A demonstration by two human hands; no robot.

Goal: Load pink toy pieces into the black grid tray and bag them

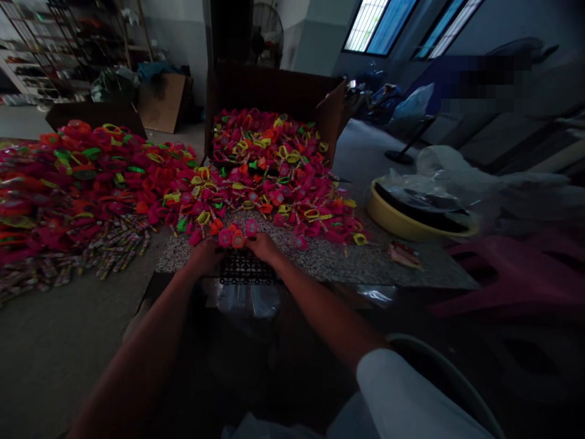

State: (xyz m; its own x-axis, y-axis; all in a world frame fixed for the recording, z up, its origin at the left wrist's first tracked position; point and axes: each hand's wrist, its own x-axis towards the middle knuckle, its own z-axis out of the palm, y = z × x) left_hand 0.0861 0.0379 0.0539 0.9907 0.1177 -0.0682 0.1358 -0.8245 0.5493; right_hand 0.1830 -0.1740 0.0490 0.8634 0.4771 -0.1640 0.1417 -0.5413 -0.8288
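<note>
A black lattice tray (247,270) lies at the front edge of the speckled stone tabletop (311,259). Several pink and orange watch-like toys (237,239) stand together at its far side. My left hand (205,256) is closed at their left, beside the tray; what its fingers grip, if anything, is too dark to make out. At the right, my right hand (262,247) has its fingers pressed together next to a pink toy (251,228), and its fingertips are too small to read clearly. Behind both hands spreads a heap of pink, yellow and green toys (274,189).
An open cardboard box (274,85) full of toys stands behind the heap. More toys (82,177) and patterned sticks (114,247) are piled at left. A yellow basin (397,225) with plastic bags and a pink stool (512,274) are at right.
</note>
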